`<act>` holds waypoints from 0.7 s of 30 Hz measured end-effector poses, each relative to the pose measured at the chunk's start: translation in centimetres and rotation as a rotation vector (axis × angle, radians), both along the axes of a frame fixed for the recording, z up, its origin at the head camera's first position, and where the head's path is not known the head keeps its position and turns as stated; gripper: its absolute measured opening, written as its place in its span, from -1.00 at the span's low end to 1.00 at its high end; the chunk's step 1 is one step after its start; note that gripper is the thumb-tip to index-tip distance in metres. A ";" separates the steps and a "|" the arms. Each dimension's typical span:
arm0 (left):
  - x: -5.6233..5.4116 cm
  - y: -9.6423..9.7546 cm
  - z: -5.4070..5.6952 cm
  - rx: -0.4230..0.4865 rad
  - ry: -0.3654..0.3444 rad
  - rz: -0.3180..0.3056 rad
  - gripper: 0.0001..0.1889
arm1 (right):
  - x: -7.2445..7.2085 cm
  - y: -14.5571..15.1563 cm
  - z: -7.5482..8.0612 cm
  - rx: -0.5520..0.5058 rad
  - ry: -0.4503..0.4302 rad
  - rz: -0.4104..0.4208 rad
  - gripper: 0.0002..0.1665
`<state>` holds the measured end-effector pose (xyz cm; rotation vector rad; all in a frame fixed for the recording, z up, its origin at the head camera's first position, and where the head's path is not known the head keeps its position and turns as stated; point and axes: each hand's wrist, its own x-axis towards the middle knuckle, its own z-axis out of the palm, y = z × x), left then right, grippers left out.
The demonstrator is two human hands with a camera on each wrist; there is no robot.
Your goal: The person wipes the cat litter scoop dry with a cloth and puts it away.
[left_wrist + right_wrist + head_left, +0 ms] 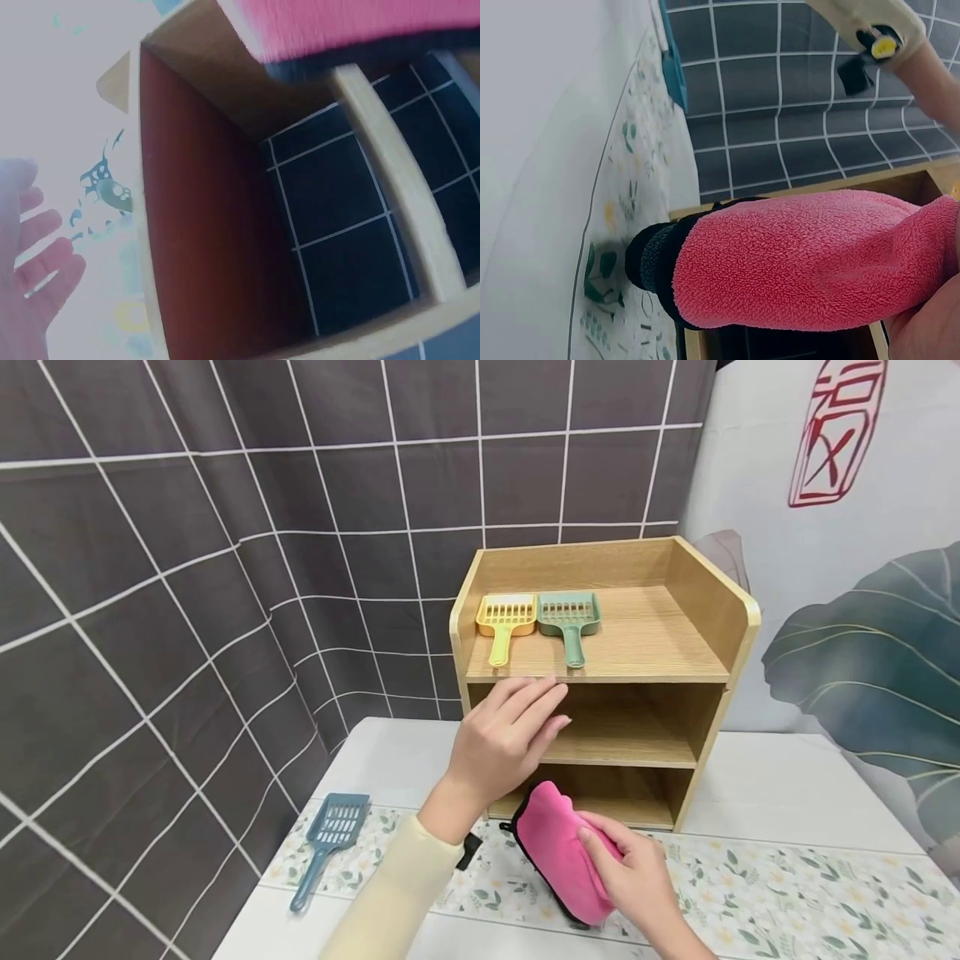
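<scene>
Pinched in my right hand (637,877) is a folded pink cloth (558,852) with a black edge and a small loop, held in front of the wooden shelf (600,681). In the right wrist view the cloth (802,262) looks fluffy, with a dark grey layer showing at its end. My left hand (506,735) is raised in front of the shelf's top board, fingers extended and holding nothing. Just beyond its fingertips, on the top board, lie a yellow slotted scoop (507,618) and a green slotted scoop (570,620), side by side, handles toward me.
A blue slotted scoop (333,831) lies on the white table (390,752) to the left. A flowered strip (787,885) runs along the table in front of the shelf. Dark gridded curtain (337,485) hangs behind and at left; a printed white cloth (847,552) hangs at right.
</scene>
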<state>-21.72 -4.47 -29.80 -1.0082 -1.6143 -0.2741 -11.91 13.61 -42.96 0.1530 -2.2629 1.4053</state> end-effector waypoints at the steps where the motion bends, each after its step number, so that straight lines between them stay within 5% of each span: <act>1: 0.3 -0.4 -0.2 0.009 -0.014 -0.009 -0.69 | -0.1 -0.1 0.0 -0.002 0.011 0.011 -0.78; 14: 3.6 -6.3 -4.1 0.109 -0.225 -0.074 -0.65 | -1.6 -2.0 -0.2 0.024 0.032 0.059 -0.78; 21: 4.7 -9.6 -6.5 0.179 -0.368 -0.018 -0.63 | -2.1 -2.6 0.1 0.009 -0.037 0.082 -0.80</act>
